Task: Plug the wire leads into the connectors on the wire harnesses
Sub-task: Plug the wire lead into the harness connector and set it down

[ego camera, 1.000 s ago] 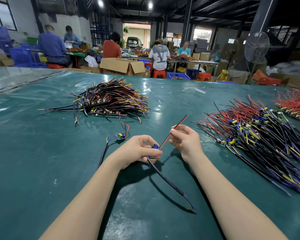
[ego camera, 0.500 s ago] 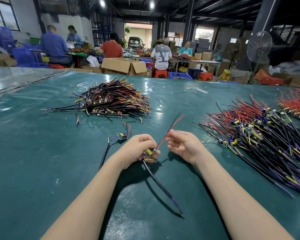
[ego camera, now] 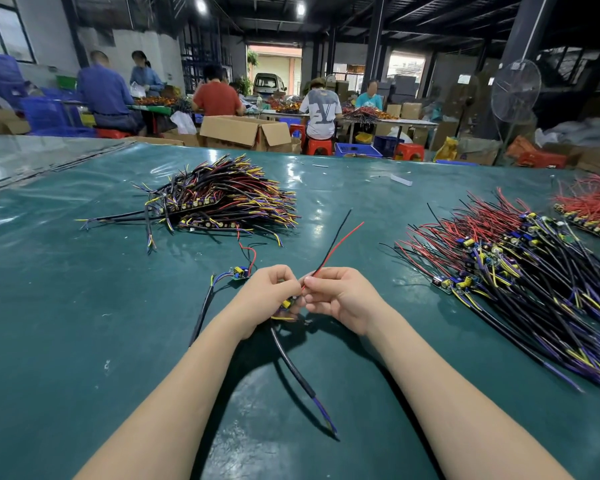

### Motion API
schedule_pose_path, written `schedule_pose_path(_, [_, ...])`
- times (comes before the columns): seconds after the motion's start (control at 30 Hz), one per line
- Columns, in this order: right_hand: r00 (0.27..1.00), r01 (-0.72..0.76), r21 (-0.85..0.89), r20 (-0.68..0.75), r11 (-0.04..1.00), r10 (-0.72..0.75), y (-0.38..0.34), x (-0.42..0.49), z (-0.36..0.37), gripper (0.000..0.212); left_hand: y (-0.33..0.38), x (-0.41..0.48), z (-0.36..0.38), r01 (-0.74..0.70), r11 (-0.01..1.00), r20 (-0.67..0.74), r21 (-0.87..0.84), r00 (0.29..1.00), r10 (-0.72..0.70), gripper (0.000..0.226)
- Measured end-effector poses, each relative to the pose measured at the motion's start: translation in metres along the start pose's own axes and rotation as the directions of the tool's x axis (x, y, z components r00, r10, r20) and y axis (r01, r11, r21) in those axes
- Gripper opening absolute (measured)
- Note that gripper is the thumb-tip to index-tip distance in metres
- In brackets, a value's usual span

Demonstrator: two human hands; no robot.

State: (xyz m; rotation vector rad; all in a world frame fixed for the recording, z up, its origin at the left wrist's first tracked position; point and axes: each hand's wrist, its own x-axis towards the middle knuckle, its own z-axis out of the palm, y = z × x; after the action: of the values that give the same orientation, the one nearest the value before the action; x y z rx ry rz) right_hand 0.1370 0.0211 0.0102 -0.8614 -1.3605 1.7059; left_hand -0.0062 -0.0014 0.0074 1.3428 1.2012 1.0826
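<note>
My left hand [ego camera: 269, 299] grips a small circuit board with a yellow part [ego camera: 287, 304], from which a black sheathed cable [ego camera: 293, 367] trails toward me over the green table [ego camera: 84, 323]. My right hand [ego camera: 338, 296] pinches the red and black wire leads [ego camera: 336, 242] close to the board, their free ends pointing up and away. The two hands touch at the fingertips. How the leads meet the board is hidden by my fingers.
One finished harness [ego camera: 238, 273] lies just left of my hands. A heap of dark harnesses [ego camera: 219, 199] sits at the back left, a large pile of harnesses with red leads [ego camera: 520, 271] at the right, and red wires [ego camera: 593, 206] at the far right. People work at tables behind.
My hands have come together; the right hand slid down the red and black leads to the board in the left hand. The cable's loose end has swung slightly.
</note>
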Motion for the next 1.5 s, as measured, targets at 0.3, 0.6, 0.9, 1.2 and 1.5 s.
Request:
schedule_pose_path(0.3, [0.976,0.128,-0.140,-0.159,0.982,-0.149,0.000,0.002,0.008,0.020,0.000,0.000,0.000,0.003,0.999,-0.034,-0.042,0.999,-0.004,0.027])
schedule_pose_path(0.6, [0.941,0.191,-0.013,-0.284,0.982,-0.186,0.000,0.003,0.005,0.019,0.001,0.000,-0.006,-0.017,0.999,0.042,0.032,0.999,0.016,0.040])
schedule_pose_path(0.9, [0.828,0.290,0.384,-0.559,0.877,-0.029,-0.010,0.003,-0.019,0.021,0.001,-0.005,-0.004,-0.038,0.995,0.132,0.096,0.991,0.025,0.041])
schedule_pose_path(1.2, [0.831,0.245,0.504,-0.549,0.828,0.089,-0.012,0.006,-0.023,0.021,0.002,-0.007,-0.004,-0.036,0.995,0.186,0.096,0.982,0.017,0.046])
schedule_pose_path(1.5, [0.689,0.389,0.023,-0.672,0.921,-0.274,-0.010,0.003,-0.031,0.023,-0.001,-0.006,-0.002,-0.046,0.995,0.123,0.089,0.992,0.035,0.022])
